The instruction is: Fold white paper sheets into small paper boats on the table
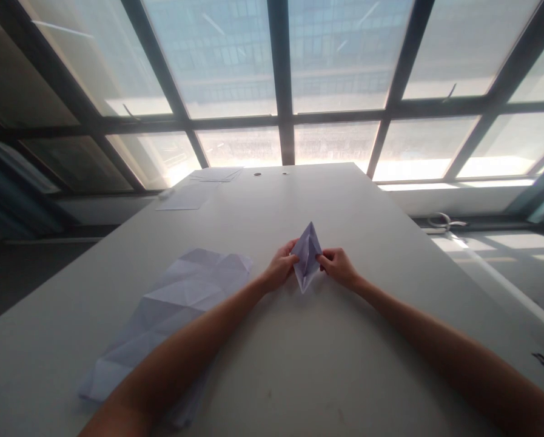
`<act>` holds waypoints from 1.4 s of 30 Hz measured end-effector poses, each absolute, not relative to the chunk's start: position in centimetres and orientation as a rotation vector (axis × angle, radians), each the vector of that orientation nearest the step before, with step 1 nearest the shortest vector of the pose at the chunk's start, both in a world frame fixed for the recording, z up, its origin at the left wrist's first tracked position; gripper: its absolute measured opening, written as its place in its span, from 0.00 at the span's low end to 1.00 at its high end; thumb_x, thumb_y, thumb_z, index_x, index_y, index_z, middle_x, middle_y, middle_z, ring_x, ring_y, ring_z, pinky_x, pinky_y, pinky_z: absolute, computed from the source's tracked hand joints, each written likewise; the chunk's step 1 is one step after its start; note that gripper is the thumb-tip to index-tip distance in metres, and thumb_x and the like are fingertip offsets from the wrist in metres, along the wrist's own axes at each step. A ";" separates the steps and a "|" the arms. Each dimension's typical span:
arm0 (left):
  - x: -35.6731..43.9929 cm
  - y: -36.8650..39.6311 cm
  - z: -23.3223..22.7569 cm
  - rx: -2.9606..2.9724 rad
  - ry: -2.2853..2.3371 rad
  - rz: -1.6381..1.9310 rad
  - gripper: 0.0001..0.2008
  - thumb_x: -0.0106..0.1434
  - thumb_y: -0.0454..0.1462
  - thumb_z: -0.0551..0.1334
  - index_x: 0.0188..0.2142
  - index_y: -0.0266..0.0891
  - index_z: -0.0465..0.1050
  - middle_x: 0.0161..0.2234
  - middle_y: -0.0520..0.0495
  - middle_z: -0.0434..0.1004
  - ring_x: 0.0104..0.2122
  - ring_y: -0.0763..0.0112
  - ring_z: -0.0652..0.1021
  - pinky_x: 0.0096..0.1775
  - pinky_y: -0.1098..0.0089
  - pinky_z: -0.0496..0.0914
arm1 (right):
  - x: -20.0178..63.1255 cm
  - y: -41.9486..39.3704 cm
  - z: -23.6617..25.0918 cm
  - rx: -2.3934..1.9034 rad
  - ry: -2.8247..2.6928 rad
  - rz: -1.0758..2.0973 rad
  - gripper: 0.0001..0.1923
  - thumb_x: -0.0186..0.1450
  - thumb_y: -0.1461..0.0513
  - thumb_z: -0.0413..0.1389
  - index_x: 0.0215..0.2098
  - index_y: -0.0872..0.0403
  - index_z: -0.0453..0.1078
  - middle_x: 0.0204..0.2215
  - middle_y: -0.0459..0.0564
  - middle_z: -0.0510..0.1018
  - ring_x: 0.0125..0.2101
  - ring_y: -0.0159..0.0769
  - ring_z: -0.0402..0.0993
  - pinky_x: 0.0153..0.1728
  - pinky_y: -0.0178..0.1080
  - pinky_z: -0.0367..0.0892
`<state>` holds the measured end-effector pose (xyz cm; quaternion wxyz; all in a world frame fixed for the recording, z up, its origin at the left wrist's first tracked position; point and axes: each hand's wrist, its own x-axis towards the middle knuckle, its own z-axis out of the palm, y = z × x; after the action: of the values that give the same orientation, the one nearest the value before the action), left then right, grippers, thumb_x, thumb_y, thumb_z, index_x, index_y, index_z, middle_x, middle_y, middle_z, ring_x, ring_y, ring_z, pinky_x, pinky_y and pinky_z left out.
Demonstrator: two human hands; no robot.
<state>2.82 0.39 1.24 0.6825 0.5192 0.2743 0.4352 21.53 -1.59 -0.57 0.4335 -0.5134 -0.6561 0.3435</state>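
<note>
Head view is showing a folded paper (307,256), diamond-shaped with a point up, being held just above the middle of the surface (344,376). Left hand (281,267) is pinching its left edge, grip clamped on the paper; right hand (338,265) is pinching its right edge likewise. Creased sheet (171,309) is lying flat to the left, partly under the left forearm. More sheets (199,188) are lying at the far edge, near the windows (235,60).

Long pale table (353,200) beyond the fingers, ending at a wall of large windows (235,54) in dark frames (278,79). Strong daylight throughout. Sunlit floor (503,255) off to the right.
</note>
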 end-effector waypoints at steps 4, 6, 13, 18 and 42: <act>3.0 0.6 1.1 1.150 0.687 0.967 0.16 0.48 0.30 0.65 0.40 0.32 0.76 0.29 0.49 0.78 0.27 0.71 0.75 0.32 0.74 0.67 | 21.6 -1.4 -0.6 -1.294 -1.623 0.844 0.15 0.58 0.57 0.52 0.17 0.56 0.68 0.13 0.45 0.69 0.17 0.29 0.61 0.19 0.32 0.53; 2.9 0.6 1.0 1.209 0.713 0.940 0.14 0.49 0.32 0.66 0.38 0.32 0.76 0.30 0.48 0.78 0.28 0.71 0.75 0.33 0.74 0.67 | 21.6 -1.5 -0.3 -1.296 -1.596 0.854 0.14 0.57 0.58 0.52 0.17 0.56 0.67 0.14 0.45 0.69 0.17 0.29 0.62 0.19 0.32 0.53; 2.6 0.5 1.1 1.424 0.827 0.862 0.17 0.54 0.43 0.68 0.38 0.32 0.78 0.29 0.48 0.77 0.28 0.70 0.74 0.32 0.73 0.64 | 21.4 -1.3 -0.3 -1.209 -1.550 1.013 0.09 0.54 0.58 0.56 0.26 0.56 0.72 0.20 0.47 0.74 0.20 0.32 0.67 0.21 0.32 0.59; 2.7 0.3 1.3 1.453 0.927 0.856 0.13 0.53 0.41 0.67 0.32 0.31 0.78 0.25 0.50 0.75 0.25 0.72 0.72 0.30 0.73 0.62 | 21.6 -1.3 -0.5 -1.228 -1.513 1.057 0.06 0.52 0.60 0.56 0.25 0.56 0.69 0.20 0.46 0.73 0.21 0.31 0.66 0.20 0.32 0.56; 2.5 0.4 1.7 1.280 0.754 0.769 0.13 0.51 0.40 0.69 0.33 0.32 0.77 0.29 0.47 0.78 0.26 0.71 0.74 0.32 0.73 0.63 | 22.1 -2.0 1.3 -0.942 -1.239 1.460 0.17 0.50 0.63 0.57 0.39 0.52 0.64 0.26 0.42 0.75 0.26 0.34 0.69 0.27 0.33 0.60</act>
<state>2.47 0.41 1.70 0.6700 0.5680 0.3347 0.3413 22.12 -2.01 1.30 0.4827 -0.3867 -0.5086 0.5990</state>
